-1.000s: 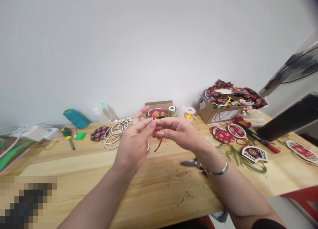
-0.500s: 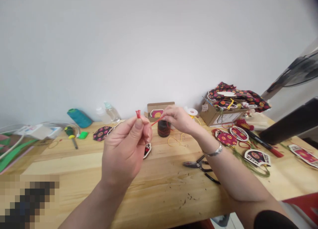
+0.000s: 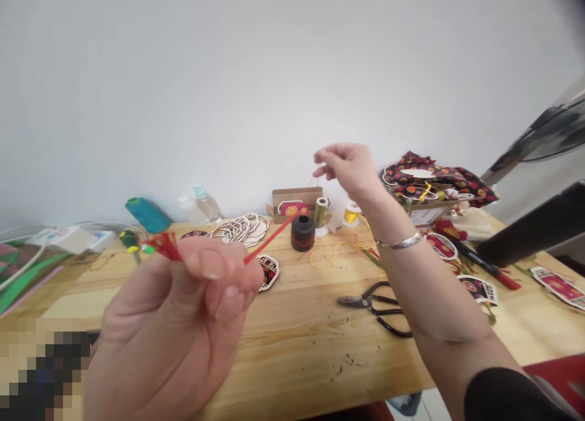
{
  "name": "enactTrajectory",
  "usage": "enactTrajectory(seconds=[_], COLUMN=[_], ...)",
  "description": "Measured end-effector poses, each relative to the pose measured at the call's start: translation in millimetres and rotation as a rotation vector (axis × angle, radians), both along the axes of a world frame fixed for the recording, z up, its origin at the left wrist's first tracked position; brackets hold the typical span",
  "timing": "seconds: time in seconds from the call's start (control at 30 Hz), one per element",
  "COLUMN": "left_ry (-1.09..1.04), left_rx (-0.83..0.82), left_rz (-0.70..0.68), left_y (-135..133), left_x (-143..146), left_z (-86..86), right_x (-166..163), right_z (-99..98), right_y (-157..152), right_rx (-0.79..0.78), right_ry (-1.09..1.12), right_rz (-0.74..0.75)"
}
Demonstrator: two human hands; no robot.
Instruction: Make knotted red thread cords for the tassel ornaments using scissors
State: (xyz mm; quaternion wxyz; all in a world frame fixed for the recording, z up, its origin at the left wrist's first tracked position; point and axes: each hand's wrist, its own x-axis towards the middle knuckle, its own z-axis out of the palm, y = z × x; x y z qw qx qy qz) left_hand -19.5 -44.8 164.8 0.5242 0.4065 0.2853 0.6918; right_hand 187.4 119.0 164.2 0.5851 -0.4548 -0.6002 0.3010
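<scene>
In the foreground my left hand (image 3: pixel 183 323) is closed, its thumb and fingers pinching a bundle of red thread (image 3: pixel 165 246). A frayed tuft of it sticks out on the left side of the fingers. From the other side of the fist a taut red strand (image 3: pixel 270 239) slants up to the right. My right hand (image 3: pixel 350 168) is raised in front of the wall, fingertips pinched on what looks like the thin far end of that thread. Below the strand stands a dark spool (image 3: pixel 302 233) wound with some red thread.
Black-handled scissors (image 3: pixel 375 302) lie on the wooden table (image 3: pixel 292 348), right of centre. Behind are white cut-out shapes (image 3: pixel 244 228), an olive spool (image 3: pixel 321 212), a yellow spool (image 3: pixel 351 214) and a teal cone (image 3: pixel 147 214). A fabric-filled carton (image 3: pixel 425 215) stands at right.
My left hand has come closer and lower left, turning so the tuft points left. My right hand has risen up and to the right, and more red strand stretches between the hands.
</scene>
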Motion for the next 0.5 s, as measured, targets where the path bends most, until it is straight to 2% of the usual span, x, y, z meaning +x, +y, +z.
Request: enactTrajectory(seconds=[0.13, 0.23, 0.3, 0.4, 0.43, 0.5], left_ry=[0.065, 0.050, 0.016, 0.054, 0.070, 0.125], left_rx=[0.040, -0.010, -0.031, 0.016, 0.035, -0.017], left_rz=[0.051, 0.069, 0.091, -0.019, -0.073, -0.139], left_y=[0, 4, 8, 19, 24, 34], left_x=[-10, -5, 2, 14, 17, 24], left_z=[-2.7, 0.4, 0.9, -7.7, -12.9, -24.5], right_x=[4, 7, 8, 10, 10, 11], right_z=[37.7, 41.6, 27.4, -8.5, -20.2, -37.8], right_y=[-48, -84, -100, -107, -107, -103], right_rx=[0.281, 0.344, 0.282, 0.058, -0.018, -0.089], right_ry=[-0.007, -0.168, -0.353, -0.736, -0.836, -0.902], right_rz=[-0.025, 0.015, 0.140, 0.559, 0.586, 0.438])
